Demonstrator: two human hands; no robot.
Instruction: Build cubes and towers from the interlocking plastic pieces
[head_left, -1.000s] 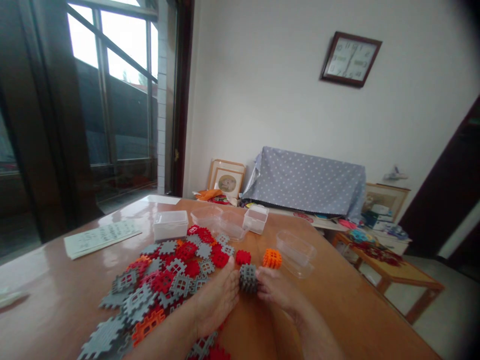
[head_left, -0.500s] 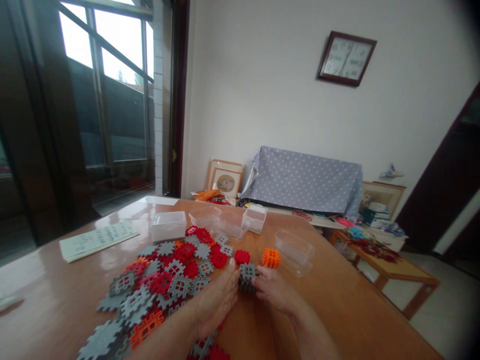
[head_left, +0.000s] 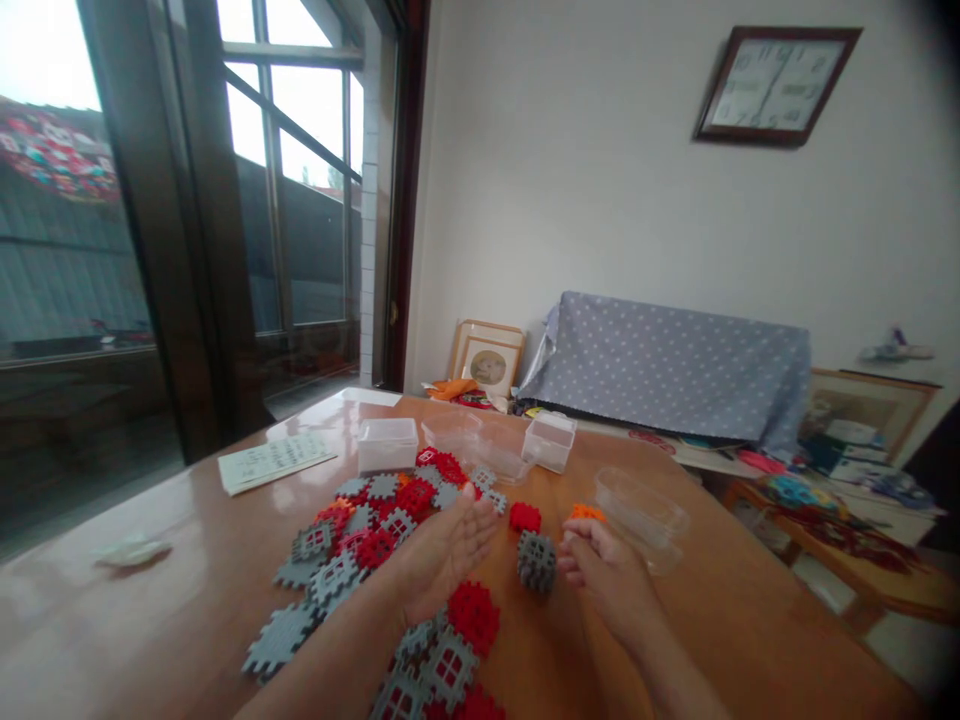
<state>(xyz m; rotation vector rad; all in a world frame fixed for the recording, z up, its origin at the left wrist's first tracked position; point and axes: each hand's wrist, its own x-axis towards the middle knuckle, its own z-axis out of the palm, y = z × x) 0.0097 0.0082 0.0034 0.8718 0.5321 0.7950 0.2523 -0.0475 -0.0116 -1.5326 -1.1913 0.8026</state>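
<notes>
A stack of dark grey interlocking plastic tiles (head_left: 536,562) stands on the table between my hands, touched by neither. My left hand (head_left: 454,548) is open to its left, palm turned inward and fingers stretched out over the loose tiles. To the right of the stack, my right hand (head_left: 600,568) has its fingers loosely bent, with nothing seen in them. Just beyond are a small red tile stack (head_left: 525,517) and an orange tile stack (head_left: 587,512), partly hidden by my right hand. Many loose tiles, such as a red tile (head_left: 474,617), lie around my left forearm.
Clear plastic trays (head_left: 641,515) lie at the back right of the wooden table (head_left: 187,590). Two translucent boxes, a left box (head_left: 387,447) and a right box (head_left: 550,442), stand at the back. A written paper sheet (head_left: 276,462) and a crumpled white item (head_left: 131,552) lie left.
Both hands have moved apart from the dark grey stack, my left hand to the left and my right hand to the right. The stack stays on the table. The view has turned left.
</notes>
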